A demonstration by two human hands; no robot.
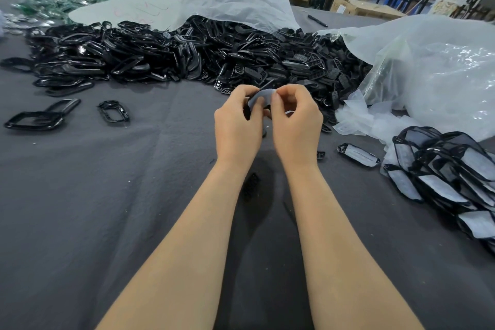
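Forearms met over the grey surface point(128, 195). Our left hand point(237, 126) and right hand point(294, 120) both pinched one black frame piece point(259, 97), raised just before the parts heap point(160, 56). Risk: an uneven pull could crease its grey film, or drop it into the heap. Long axis ran lower-left to upper-right, film towards us.
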